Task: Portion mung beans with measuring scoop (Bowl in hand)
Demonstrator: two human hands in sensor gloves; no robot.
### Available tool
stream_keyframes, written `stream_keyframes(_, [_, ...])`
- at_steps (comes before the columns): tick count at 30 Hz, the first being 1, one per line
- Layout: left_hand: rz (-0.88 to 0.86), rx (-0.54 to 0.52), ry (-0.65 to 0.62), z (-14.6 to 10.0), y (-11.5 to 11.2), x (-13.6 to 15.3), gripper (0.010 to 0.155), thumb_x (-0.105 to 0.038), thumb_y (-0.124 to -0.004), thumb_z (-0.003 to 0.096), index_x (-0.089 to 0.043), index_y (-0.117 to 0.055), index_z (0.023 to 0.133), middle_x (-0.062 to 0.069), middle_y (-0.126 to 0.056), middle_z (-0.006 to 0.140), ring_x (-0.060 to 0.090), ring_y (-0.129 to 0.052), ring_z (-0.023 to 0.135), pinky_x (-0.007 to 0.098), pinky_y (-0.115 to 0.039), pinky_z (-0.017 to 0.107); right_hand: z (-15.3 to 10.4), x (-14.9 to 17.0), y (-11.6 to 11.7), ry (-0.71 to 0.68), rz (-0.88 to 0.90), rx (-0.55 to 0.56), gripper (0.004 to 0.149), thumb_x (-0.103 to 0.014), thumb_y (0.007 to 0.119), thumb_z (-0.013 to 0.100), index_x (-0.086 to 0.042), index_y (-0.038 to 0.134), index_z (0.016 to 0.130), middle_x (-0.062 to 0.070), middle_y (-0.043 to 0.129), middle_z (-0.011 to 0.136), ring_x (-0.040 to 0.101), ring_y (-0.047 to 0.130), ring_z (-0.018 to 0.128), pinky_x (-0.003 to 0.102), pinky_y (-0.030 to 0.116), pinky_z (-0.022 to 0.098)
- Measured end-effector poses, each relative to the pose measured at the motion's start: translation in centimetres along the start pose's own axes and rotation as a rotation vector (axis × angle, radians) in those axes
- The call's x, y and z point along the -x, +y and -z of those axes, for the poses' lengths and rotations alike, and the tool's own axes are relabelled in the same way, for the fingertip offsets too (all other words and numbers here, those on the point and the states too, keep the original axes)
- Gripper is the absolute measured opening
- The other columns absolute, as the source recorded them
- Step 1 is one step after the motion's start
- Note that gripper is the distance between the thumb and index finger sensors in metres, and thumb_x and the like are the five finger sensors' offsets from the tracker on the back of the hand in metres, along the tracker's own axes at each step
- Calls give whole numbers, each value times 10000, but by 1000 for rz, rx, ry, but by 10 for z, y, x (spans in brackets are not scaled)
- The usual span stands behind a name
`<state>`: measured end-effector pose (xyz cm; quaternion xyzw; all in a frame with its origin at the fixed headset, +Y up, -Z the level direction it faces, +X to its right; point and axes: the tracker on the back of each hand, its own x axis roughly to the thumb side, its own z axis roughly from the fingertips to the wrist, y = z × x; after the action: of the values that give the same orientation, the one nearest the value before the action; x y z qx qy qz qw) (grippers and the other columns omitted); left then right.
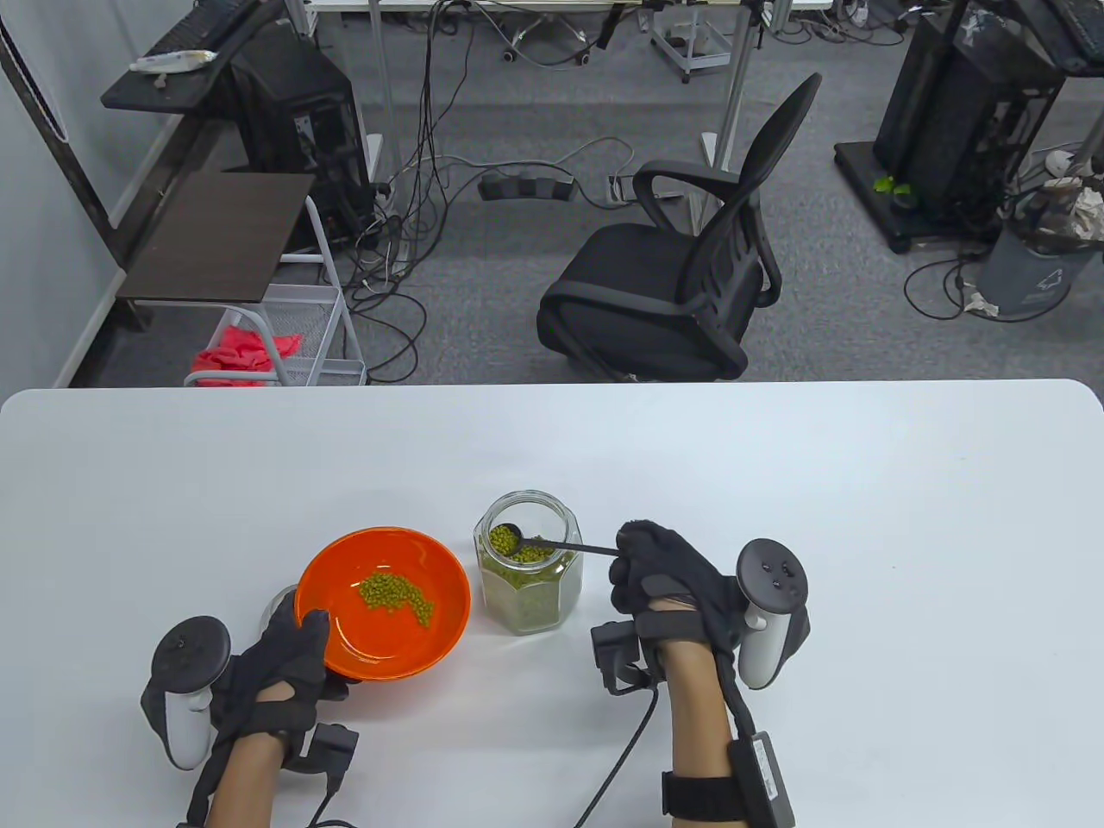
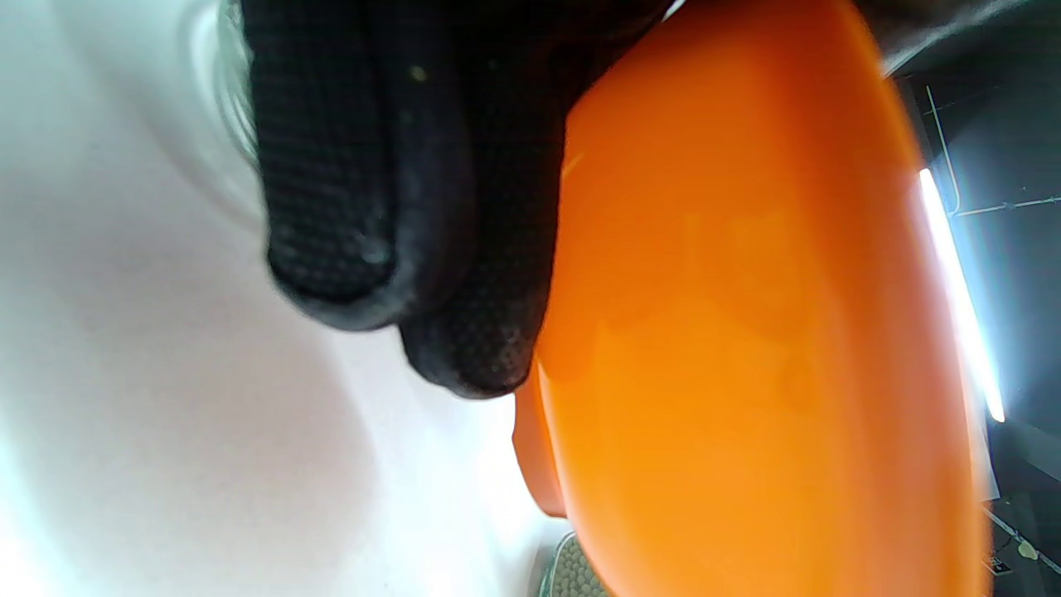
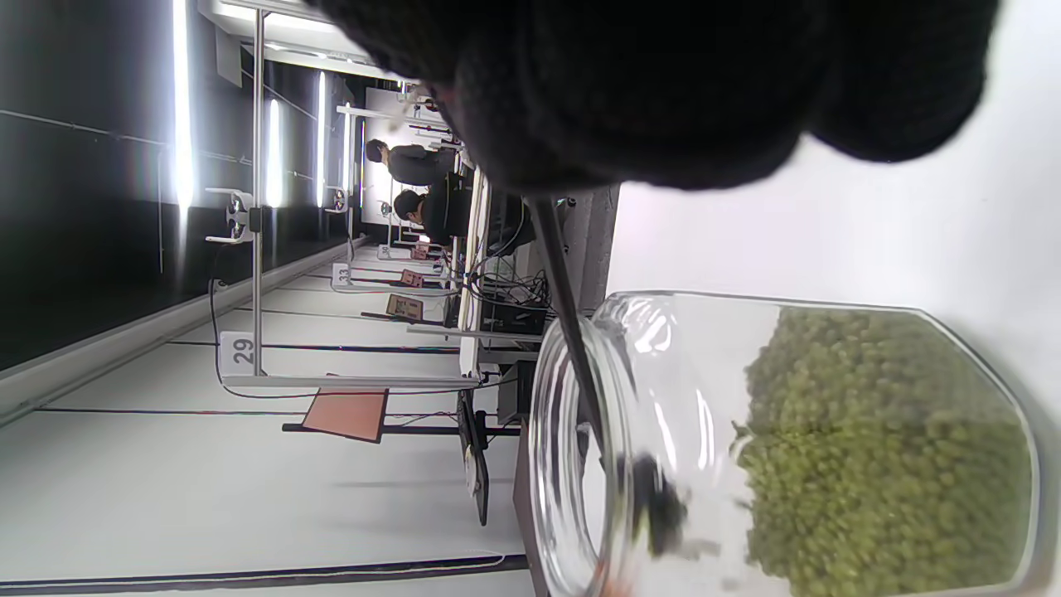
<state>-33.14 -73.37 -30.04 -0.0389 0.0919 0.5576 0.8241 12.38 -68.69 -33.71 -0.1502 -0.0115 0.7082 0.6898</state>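
Observation:
My left hand (image 1: 289, 649) grips the near rim of an orange bowl (image 1: 431, 621), thumb over the edge; a small heap of mung beans (image 1: 397, 595) lies in it. The bowl's underside (image 2: 746, 332) fills the left wrist view beside my gloved fingers (image 2: 398, 207). To the bowl's right stands a clear glass jar (image 1: 528, 576), partly full of mung beans (image 3: 879, 448). My right hand (image 1: 642, 565) pinches the handle of a black measuring scoop (image 1: 505, 540). Its bean-filled head sits in the jar's mouth. In the right wrist view the scoop's handle (image 3: 564, 315) runs down into the jar (image 3: 580, 464).
A white table (image 1: 776, 483) holds everything. A clear round object (image 1: 278, 604) shows behind the bowl's left edge. A black office chair (image 1: 673, 276) stands beyond the far table edge, and a wire cart (image 1: 285, 336) sits at far left.

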Motion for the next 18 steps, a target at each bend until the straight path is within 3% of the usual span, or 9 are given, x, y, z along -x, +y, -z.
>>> stream_keyframes(18, [10,7,-3,0,-3,1,685,-452,-598,568,-33,-414,1078,181,-705,947,234,-1160,440,255,-1008,284,-11,-10,-29,-29,88,26,399,-229,739,474,-19,796,810,223,921,514,230,948,257,582,784,380])
